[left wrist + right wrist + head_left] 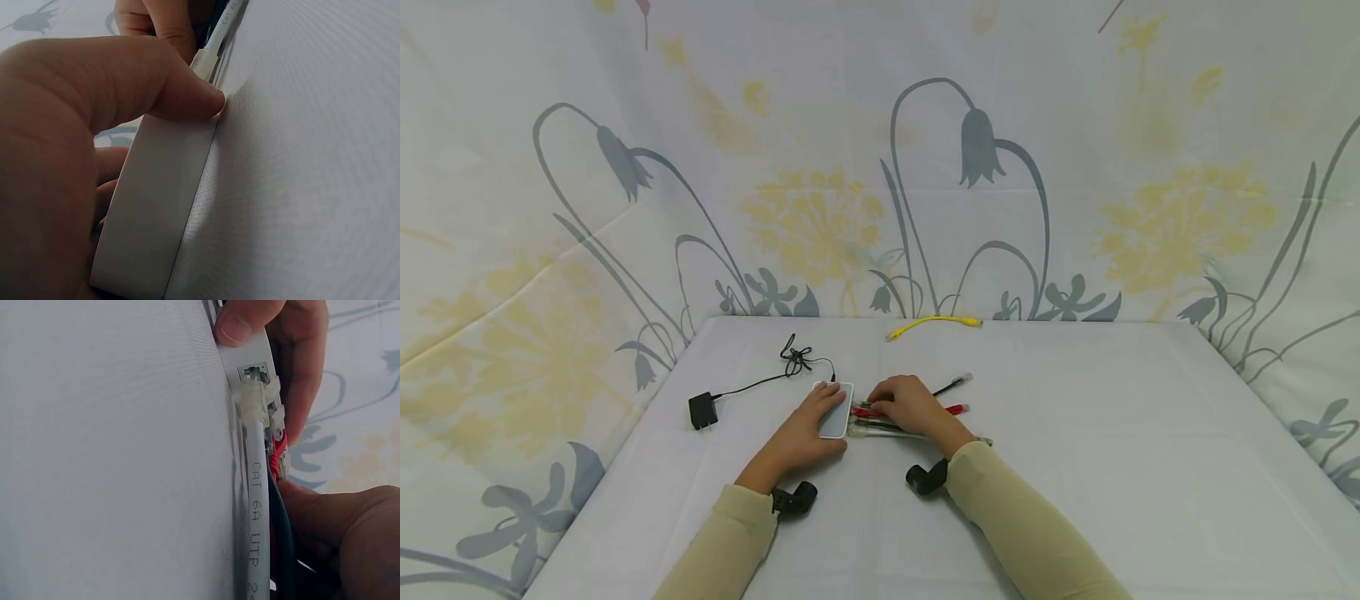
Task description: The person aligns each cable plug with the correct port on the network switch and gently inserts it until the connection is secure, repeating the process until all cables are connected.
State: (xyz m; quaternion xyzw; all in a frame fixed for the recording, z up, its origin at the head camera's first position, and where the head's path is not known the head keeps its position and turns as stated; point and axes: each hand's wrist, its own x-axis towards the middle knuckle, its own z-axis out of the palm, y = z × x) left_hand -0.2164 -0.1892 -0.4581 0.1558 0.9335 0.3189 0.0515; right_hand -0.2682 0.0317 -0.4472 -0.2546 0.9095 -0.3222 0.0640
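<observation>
A small white network switch [835, 422] lies on the white-covered table. My left hand [805, 429] grips it, thumb on its near end and fingers over its top and far part. Along the switch's right side, a white network cable [257, 506] has its plug in the port nearest me. Beside that run a dark cable [283, 540] and a red cable [275, 461], their ends close against the switch. My right hand [916, 407] pinches the black network cable [952, 385] near its left end, at the ports; the fingers partly hide that end.
A thin black cord joins the switch's far end to a black power adapter [703, 410] at the left, with a tied bundle [795, 358] midway. At the table's back edge lies a short yellow network cable [934, 319]. Flower-patterned cloth [820, 208] hangs behind and at both sides.
</observation>
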